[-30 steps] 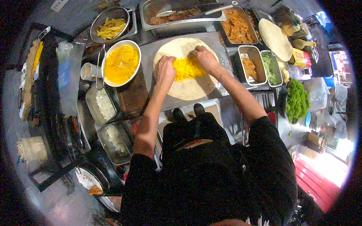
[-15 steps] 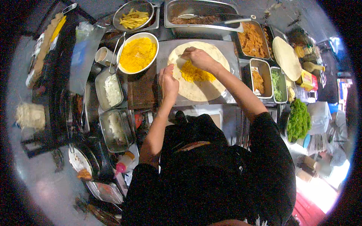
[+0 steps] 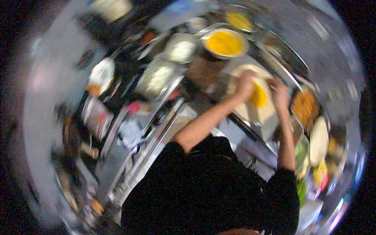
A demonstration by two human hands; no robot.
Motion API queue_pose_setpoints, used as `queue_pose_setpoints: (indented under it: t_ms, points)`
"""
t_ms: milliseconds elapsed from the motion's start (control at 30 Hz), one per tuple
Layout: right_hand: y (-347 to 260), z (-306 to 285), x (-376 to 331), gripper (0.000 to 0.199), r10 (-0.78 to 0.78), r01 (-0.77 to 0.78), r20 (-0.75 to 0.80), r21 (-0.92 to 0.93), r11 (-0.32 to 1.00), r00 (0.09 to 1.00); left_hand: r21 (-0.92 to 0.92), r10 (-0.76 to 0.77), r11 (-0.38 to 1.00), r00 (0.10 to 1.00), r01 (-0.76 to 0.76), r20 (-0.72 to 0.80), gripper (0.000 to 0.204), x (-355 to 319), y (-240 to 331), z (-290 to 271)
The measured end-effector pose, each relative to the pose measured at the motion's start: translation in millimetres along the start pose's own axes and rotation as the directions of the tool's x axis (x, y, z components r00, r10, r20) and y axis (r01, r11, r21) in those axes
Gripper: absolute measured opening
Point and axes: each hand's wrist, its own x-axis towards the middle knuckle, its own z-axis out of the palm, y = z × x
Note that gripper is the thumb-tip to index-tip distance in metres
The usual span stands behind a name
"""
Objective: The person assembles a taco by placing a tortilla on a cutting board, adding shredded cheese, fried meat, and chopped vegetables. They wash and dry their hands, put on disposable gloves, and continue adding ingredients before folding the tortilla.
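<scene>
A large round flatbread (image 3: 243, 107) lies on a grey board, with a mound of yellow rice or similar fine yellow filling (image 3: 259, 96) at its middle. My left hand (image 3: 246, 84) is over the left part of the bread, beside the mound. At the bread's right edge is my right hand (image 3: 279, 93), fingers bent toward the bread. Motion smears both hands, so what they grip, if anything, cannot be made out. Beyond my left hand stands a white bowl (image 3: 245, 50) of the same yellow filling.
White food fills two metal pans, a far one (image 3: 181, 50) and a nearer one (image 3: 159, 78), on the left. To the right are a pan of orange filling (image 3: 305, 105), another flatbread (image 3: 319, 141) and shredded greens (image 3: 301, 152). A long metal pan (image 3: 280, 51) borders the board's far side.
The whole view has swung round, and the picture is now blurred. My left hand has moved over the bread; my right hand has gone from above the filling to the bread's right edge.
</scene>
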Motion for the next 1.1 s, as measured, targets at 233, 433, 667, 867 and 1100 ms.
queue_pose_setpoints:
  t_ms: [233,433,667,867,1100]
  points:
    - [19.8,4.6,-12.8,0.044,-0.199,0.239,0.227,-0.166,0.957,0.953,-0.049,0.395,0.914,0.91,-0.403,-0.125,0.017,-36.2,-31.4,44.2]
    - [-176.0,-34.0,-13.9,0.061,-0.465,-0.453,0.231,0.77,-0.45,0.855,-0.33,0.084,0.944,0.973,-0.009,0.214,0.016,-177.8,78.9,-162.1]
    - [-468.2,88.9,-139.2,0.065,-0.993,-0.972,-0.009,0.205,-0.117,0.118,-0.951,-0.519,0.308,0.839,0.001,-0.167,0.012,-482.5,119.3,-365.9]
    - [-734.6,102.6,-383.1,0.096,-0.932,-0.929,0.04,-0.106,0.354,-0.36,-0.665,-0.492,0.377,0.469,-0.645,-0.734,0.027,-741.3,173.6,-425.4]
    - [-905.2,106.9,-588.8,0.106,-0.788,-0.78,0.102,-0.262,0.568,-0.607,-0.228,-0.411,0.53,-0.012,-0.817,-0.912,0.038,-930.8,257.8,-467.9]
